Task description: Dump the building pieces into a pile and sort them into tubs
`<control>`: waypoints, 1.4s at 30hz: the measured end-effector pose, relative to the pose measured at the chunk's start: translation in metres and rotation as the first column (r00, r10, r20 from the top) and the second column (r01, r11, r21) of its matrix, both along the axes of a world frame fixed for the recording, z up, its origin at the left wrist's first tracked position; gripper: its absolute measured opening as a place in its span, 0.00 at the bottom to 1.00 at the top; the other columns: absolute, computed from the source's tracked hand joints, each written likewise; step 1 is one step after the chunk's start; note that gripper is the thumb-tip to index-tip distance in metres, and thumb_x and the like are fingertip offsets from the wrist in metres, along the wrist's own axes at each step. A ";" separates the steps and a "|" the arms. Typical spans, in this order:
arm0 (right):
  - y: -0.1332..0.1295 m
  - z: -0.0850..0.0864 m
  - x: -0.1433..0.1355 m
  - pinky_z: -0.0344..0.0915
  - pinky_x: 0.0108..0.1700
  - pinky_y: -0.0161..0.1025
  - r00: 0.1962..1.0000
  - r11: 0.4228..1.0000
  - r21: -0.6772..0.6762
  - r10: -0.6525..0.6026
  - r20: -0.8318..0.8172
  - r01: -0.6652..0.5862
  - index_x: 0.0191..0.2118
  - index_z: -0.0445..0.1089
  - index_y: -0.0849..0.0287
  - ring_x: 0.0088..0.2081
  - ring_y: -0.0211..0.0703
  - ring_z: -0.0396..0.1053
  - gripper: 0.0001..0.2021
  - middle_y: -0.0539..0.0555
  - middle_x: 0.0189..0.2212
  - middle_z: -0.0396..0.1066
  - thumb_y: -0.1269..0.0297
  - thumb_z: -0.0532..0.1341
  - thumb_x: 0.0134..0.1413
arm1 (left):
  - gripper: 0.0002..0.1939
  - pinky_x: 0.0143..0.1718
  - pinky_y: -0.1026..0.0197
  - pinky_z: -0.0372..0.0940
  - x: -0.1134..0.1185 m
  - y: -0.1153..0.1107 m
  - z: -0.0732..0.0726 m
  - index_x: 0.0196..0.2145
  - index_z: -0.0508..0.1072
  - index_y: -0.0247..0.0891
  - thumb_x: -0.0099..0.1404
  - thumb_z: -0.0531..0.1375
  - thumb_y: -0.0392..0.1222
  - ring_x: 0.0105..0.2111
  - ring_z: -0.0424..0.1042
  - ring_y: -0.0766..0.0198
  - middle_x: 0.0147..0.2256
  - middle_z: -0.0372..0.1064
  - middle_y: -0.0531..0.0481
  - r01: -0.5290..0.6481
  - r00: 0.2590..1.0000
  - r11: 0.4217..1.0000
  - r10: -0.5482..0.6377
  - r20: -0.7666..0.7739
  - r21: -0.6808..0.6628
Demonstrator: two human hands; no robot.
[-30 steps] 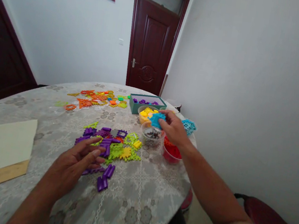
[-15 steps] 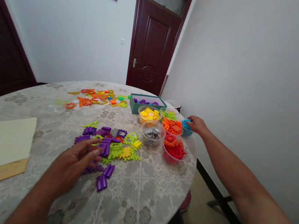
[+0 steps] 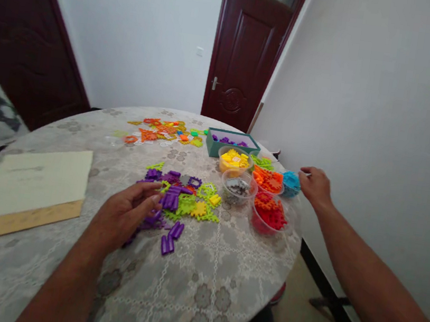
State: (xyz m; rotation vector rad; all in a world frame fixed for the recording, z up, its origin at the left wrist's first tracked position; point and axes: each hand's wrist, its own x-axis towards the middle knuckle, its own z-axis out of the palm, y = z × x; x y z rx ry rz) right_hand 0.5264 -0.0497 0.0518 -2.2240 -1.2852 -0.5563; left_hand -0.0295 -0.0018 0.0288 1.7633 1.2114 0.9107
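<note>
My left hand (image 3: 123, 212) hovers at the left edge of a mixed pile, thumb and fingers apart, beside purple pieces (image 3: 172, 198). Lime green pieces (image 3: 185, 205) and a yellow gear-like piece (image 3: 199, 209) lie in the same pile. At the right, my right hand (image 3: 313, 184) is beside the bowl of blue pieces (image 3: 291, 183), its fingertips drawn together; whether anything small is between them is too small to tell. Near it stand bowls of orange pieces (image 3: 267, 179), red pieces (image 3: 269, 212), grey pieces (image 3: 237, 186) and yellow pieces (image 3: 234, 159).
A green box (image 3: 213, 149) with purple pieces stands behind the bowls, near a bowl of green pieces (image 3: 261, 163). Orange and yellow pieces (image 3: 159, 132) spread over the far table. Paper sheets (image 3: 32, 180) lie at the left. The round table's edge curves at the right.
The view has shifted left, so the table contents appear further right. My right hand has drawn back from over the blue bowl to its right side. My left hand stays by the pile.
</note>
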 end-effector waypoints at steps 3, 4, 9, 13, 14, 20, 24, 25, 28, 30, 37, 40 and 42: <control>-0.015 0.003 -0.049 0.70 0.50 0.47 0.981 0.961 0.198 0.192 0.027 -0.193 0.46 0.79 0.61 0.41 0.50 0.75 0.14 0.61 0.43 0.78 0.61 0.59 0.61 | 0.27 0.43 0.54 0.77 -0.010 0.002 0.000 0.54 0.76 0.40 0.67 0.60 0.62 0.41 0.82 0.54 0.44 0.82 0.45 -0.124 0.991 0.990 0.121 0.054 0.060; -0.021 0.005 -0.072 0.71 0.48 0.46 0.963 0.937 0.226 0.269 0.026 -0.267 0.46 0.78 0.58 0.40 0.49 0.75 0.13 0.59 0.43 0.78 0.61 0.59 0.62 | 0.26 0.44 0.54 0.76 -0.013 0.004 0.000 0.53 0.76 0.40 0.68 0.60 0.61 0.42 0.82 0.54 0.44 0.82 0.46 -0.181 0.983 0.979 0.179 0.025 0.098; -0.043 0.000 -0.191 0.72 0.50 0.46 0.665 0.666 -0.023 0.742 -0.088 -0.746 0.47 0.75 0.54 0.47 0.49 0.75 0.09 0.57 0.46 0.77 0.65 0.58 0.68 | 0.19 0.52 0.54 0.72 -0.027 0.009 -0.005 0.52 0.78 0.42 0.69 0.59 0.53 0.46 0.81 0.53 0.45 0.82 0.46 -0.317 0.893 0.894 0.393 -0.217 0.317; -0.030 -0.027 -0.248 0.70 0.57 0.48 0.527 0.493 -0.194 0.820 -0.224 -0.848 0.54 0.73 0.55 0.54 0.49 0.73 0.14 0.60 0.52 0.74 0.70 0.57 0.68 | 0.18 0.52 0.56 0.72 -0.030 0.011 -0.007 0.53 0.77 0.42 0.70 0.58 0.49 0.46 0.81 0.55 0.46 0.82 0.47 -0.293 0.873 0.892 0.396 -0.285 0.344; -0.024 -0.034 -0.256 0.69 0.58 0.48 0.533 0.489 -0.219 0.808 -0.249 -0.844 0.56 0.72 0.56 0.54 0.49 0.72 0.15 0.60 0.53 0.73 0.71 0.57 0.68 | 0.18 0.52 0.57 0.72 -0.031 0.011 -0.007 0.53 0.77 0.42 0.70 0.58 0.49 0.46 0.81 0.55 0.46 0.82 0.47 -0.279 0.871 0.896 0.387 -0.301 0.345; 0.012 -0.059 -0.285 0.65 0.62 0.49 0.611 0.502 -0.370 0.736 -0.293 -0.782 0.61 0.69 0.61 0.59 0.54 0.70 0.21 0.65 0.58 0.71 0.64 0.62 0.65 | 0.20 0.52 0.54 0.71 -0.038 0.011 -0.009 0.57 0.74 0.41 0.70 0.57 0.47 0.47 0.81 0.54 0.47 0.82 0.44 -0.198 0.843 0.936 0.314 -0.437 0.290; 0.022 -0.070 -0.291 0.65 0.61 0.49 0.626 0.525 -0.355 0.721 -0.297 -0.773 0.62 0.69 0.58 0.58 0.54 0.71 0.22 0.64 0.57 0.72 0.59 0.64 0.64 | 0.22 0.53 0.52 0.70 -0.047 0.011 -0.008 0.59 0.72 0.40 0.71 0.57 0.49 0.49 0.79 0.51 0.50 0.80 0.41 -0.194 0.825 0.944 0.304 -0.477 0.266; 0.023 -0.074 -0.290 0.65 0.61 0.49 0.618 0.530 -0.327 0.727 -0.299 -0.782 0.61 0.69 0.58 0.58 0.53 0.71 0.21 0.63 0.56 0.73 0.59 0.64 0.64 | 0.22 0.54 0.52 0.69 -0.048 0.011 -0.008 0.59 0.72 0.40 0.71 0.57 0.49 0.50 0.79 0.51 0.50 0.80 0.40 -0.196 0.825 0.947 0.300 -0.479 0.256; 0.023 -0.086 -0.287 0.67 0.60 0.51 0.580 0.534 -0.227 0.760 -0.291 -0.814 0.58 0.70 0.56 0.55 0.53 0.72 0.18 0.61 0.54 0.74 0.58 0.63 0.66 | 0.22 0.54 0.52 0.69 -0.050 0.009 -0.007 0.59 0.72 0.40 0.71 0.58 0.48 0.49 0.79 0.51 0.51 0.80 0.40 -0.184 0.835 0.959 0.268 -0.481 0.214; 0.022 -0.091 -0.286 0.68 0.59 0.53 0.561 0.535 -0.168 0.781 -0.276 -0.828 0.56 0.70 0.57 0.55 0.54 0.72 0.17 0.62 0.53 0.74 0.59 0.62 0.66 | 0.22 0.53 0.52 0.69 -0.050 0.009 -0.007 0.59 0.72 0.41 0.71 0.58 0.48 0.49 0.79 0.51 0.51 0.80 0.40 -0.160 0.839 0.970 0.232 -0.493 0.185; 0.003 -0.076 -0.304 0.71 0.57 0.55 0.423 0.407 -0.119 0.882 -0.208 -0.906 0.59 0.69 0.55 0.57 0.56 0.71 0.17 0.63 0.56 0.71 0.64 0.60 0.67 | 0.20 0.51 0.54 0.68 -0.060 0.009 -0.011 0.57 0.74 0.41 0.69 0.58 0.43 0.48 0.78 0.52 0.51 0.79 0.41 -0.075 0.795 0.990 0.130 -0.593 0.116; -0.011 -0.065 -0.316 0.71 0.57 0.52 0.227 0.180 -0.185 0.932 -0.283 -0.966 0.62 0.67 0.52 0.56 0.53 0.72 0.20 0.61 0.58 0.70 0.61 0.60 0.67 | 0.20 0.48 0.56 0.68 -0.064 0.006 -0.008 0.57 0.75 0.41 0.70 0.57 0.44 0.45 0.79 0.54 0.50 0.80 0.42 -0.048 0.783 0.996 0.081 -0.617 0.069; -0.017 -0.063 -0.323 0.71 0.57 0.52 0.182 0.102 -0.250 0.929 -0.322 -0.963 0.66 0.64 0.51 0.57 0.54 0.71 0.25 0.61 0.62 0.67 0.57 0.63 0.66 | 0.20 0.47 0.57 0.68 -0.067 0.004 -0.005 0.56 0.76 0.41 0.70 0.55 0.45 0.44 0.79 0.54 0.49 0.80 0.42 -0.027 0.779 0.999 0.050 -0.624 0.047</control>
